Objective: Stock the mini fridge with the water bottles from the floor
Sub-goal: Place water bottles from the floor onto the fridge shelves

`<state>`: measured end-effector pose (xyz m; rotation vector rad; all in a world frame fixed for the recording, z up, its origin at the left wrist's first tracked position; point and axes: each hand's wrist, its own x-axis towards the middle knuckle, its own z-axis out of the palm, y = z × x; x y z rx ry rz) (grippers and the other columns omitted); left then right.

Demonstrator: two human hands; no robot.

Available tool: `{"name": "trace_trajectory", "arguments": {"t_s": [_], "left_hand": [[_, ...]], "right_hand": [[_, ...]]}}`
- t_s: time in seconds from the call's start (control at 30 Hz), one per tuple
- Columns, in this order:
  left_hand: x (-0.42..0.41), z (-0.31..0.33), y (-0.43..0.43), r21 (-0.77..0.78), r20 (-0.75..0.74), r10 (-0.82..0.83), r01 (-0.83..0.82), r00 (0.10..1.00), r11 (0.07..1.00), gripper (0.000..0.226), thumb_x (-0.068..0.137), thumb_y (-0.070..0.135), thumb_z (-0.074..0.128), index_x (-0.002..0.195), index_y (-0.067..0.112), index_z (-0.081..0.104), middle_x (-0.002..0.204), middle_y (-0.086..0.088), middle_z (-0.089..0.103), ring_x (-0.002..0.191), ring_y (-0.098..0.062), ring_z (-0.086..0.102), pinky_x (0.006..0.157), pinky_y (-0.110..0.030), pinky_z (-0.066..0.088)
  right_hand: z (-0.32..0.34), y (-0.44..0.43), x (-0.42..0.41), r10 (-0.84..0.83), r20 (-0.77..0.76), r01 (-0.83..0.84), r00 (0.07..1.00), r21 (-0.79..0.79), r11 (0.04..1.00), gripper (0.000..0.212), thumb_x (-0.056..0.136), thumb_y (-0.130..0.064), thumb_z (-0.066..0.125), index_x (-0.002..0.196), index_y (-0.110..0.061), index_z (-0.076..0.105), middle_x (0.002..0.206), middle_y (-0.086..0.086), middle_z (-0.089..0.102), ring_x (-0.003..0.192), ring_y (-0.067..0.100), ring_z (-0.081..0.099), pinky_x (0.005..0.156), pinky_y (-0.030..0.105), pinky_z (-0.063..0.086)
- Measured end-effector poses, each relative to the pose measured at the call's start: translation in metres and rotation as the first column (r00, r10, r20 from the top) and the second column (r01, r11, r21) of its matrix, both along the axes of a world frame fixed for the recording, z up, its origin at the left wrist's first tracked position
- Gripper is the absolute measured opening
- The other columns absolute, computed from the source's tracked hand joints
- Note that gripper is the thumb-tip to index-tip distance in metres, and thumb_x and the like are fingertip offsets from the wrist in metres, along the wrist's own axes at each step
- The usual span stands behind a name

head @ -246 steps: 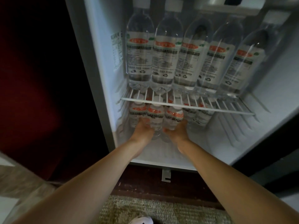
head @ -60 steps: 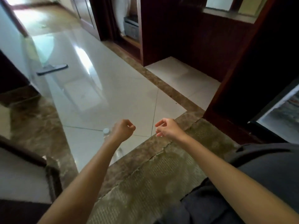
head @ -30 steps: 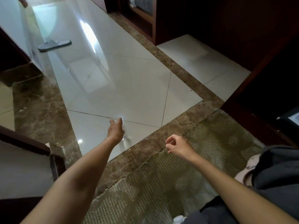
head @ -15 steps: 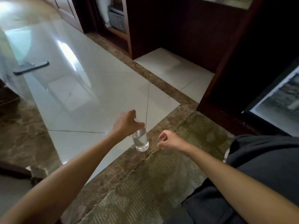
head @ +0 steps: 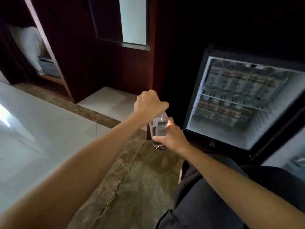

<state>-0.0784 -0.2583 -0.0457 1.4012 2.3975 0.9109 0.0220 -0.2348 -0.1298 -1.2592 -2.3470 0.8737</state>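
Observation:
A clear water bottle (head: 158, 128) with a white label hangs upright in mid-air, left of the fridge. My left hand (head: 149, 103) grips its top from above, fingers curled over the cap end. My right hand (head: 171, 137) wraps round its lower body from the right. The mini fridge (head: 198, 100) stands open at the right. Several labelled bottles (head: 237, 80) stand on its wire shelf (head: 231, 101), and more bottles (head: 222, 110) stand below it. The fridge interior is blurred.
Dark wooden cabinetry (head: 99, 66) rises behind my hands. White floor tiles (head: 41, 129) lie at the left, a brown marble strip and a textured mat (head: 143, 179) lie under my arms. My dark-clothed knee (head: 214, 195) fills the lower right. The fridge door (head: 283, 149) stands at the right edge.
My left hand lifted the bottle off the floor and carried it right toward the fridge. My right hand, curled and holding nothing before, now grips the bottle. The view swung to the open fridge.

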Motion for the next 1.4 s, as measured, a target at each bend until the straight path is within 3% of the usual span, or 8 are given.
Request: {"name": "trace_trajectory", "arguments": {"t_s": [0.3,0.4,0.53,0.67,0.87,1.1,1.2,1.4], "left_hand": [[0.110,0.027,0.121,0.000,0.214,-0.204,0.209,0.955,0.978,0.016,0.070,0.022,0.058,0.062,0.009,0.051,0.068,-0.005,0.058,0.061,-0.021,0.059,0.062,-0.035,0.058],[0.139,0.018,0.157,-0.035,0.264,-0.246,0.264,0.933,0.964,0.022,0.075,0.022,0.059,0.061,0.012,0.046,0.064,-0.001,0.052,0.055,-0.016,0.053,0.050,-0.027,0.054],[0.160,-0.006,0.201,-0.051,0.397,-0.297,0.344,0.868,0.937,0.024,0.082,0.024,0.053,0.061,0.012,0.050,0.056,-0.002,0.050,0.050,-0.014,0.052,0.034,-0.018,0.045],[0.171,-0.044,0.242,-0.049,0.490,-0.325,0.398,0.809,0.916,0.033,0.091,0.027,0.043,0.088,-0.001,0.060,0.045,-0.006,0.049,0.022,-0.008,0.043,0.037,-0.023,0.050],[0.178,-0.106,0.293,-0.185,0.558,-0.263,0.427,0.787,0.885,0.036,0.096,0.014,0.035,0.126,-0.002,0.045,0.056,-0.011,0.056,0.023,-0.011,0.047,0.044,-0.030,0.054],[0.189,-0.169,0.340,-0.227,0.503,-0.283,0.440,0.817,0.869,0.030,0.097,0.011,0.037,0.124,0.005,0.048,0.110,-0.012,0.056,0.088,-0.022,0.056,0.075,-0.034,0.053],[0.189,-0.183,0.358,-0.232,0.441,-0.336,0.467,0.832,0.853,0.025,0.094,0.009,0.043,0.115,0.002,0.053,0.111,-0.011,0.058,0.097,-0.026,0.056,0.085,-0.038,0.053],[0.185,-0.198,0.376,-0.210,0.396,-0.347,0.452,0.850,0.867,0.040,0.092,0.004,0.037,0.132,0.010,0.040,0.132,-0.013,0.050,0.106,-0.029,0.056,0.071,-0.027,0.046]], "right_hand": [[0.030,0.106,0.106,-0.227,-0.197,0.209,0.954,-0.104,0.972,0.066,0.070,-0.019,0.076,0.127,-0.016,0.042,0.101,0.001,0.063,0.092,0.021,0.061,0.072,0.030,0.051],[0.022,0.137,0.134,-0.293,-0.226,0.261,0.929,-0.161,0.952,0.056,0.067,-0.011,0.075,0.117,-0.016,0.051,0.094,-0.004,0.063,0.090,0.016,0.062,0.066,0.019,0.048],[0.000,0.177,0.159,-0.379,-0.172,0.357,0.909,-0.146,0.923,0.048,0.066,-0.013,0.072,0.111,-0.016,0.054,0.096,0.003,0.068,0.092,0.019,0.063,0.080,0.033,0.054],[-0.038,0.218,0.176,-0.452,-0.175,0.423,0.875,-0.179,0.888,0.055,0.065,-0.014,0.073,0.116,-0.017,0.054,0.102,0.002,0.068,0.099,0.018,0.063,0.087,0.033,0.053],[-0.092,0.271,0.201,-0.614,-0.144,0.572,0.776,-0.252,0.781,0.064,0.069,-0.012,0.073,0.126,-0.017,0.045,0.114,0.000,0.061,0.108,0.019,0.058,0.083,0.025,0.045],[-0.142,0.326,0.230,-0.805,-0.206,0.741,0.556,-0.316,0.593,0.063,0.068,-0.002,0.073,0.124,-0.015,0.049,0.119,0.008,0.063,0.110,0.025,0.058,0.083,0.025,0.043],[-0.156,0.350,0.234,-0.818,-0.232,0.757,0.526,-0.311,0.575,0.057,0.065,0.000,0.074,0.117,-0.010,0.051,0.115,0.009,0.063,0.104,0.025,0.060,0.077,0.026,0.046],[-0.188,0.385,0.227,-0.861,-0.238,0.832,0.450,-0.239,0.501,0.058,0.053,-0.006,0.080,0.107,-0.010,0.058,0.114,0.017,0.060,0.096,0.028,0.063,0.078,0.029,0.053]]}}
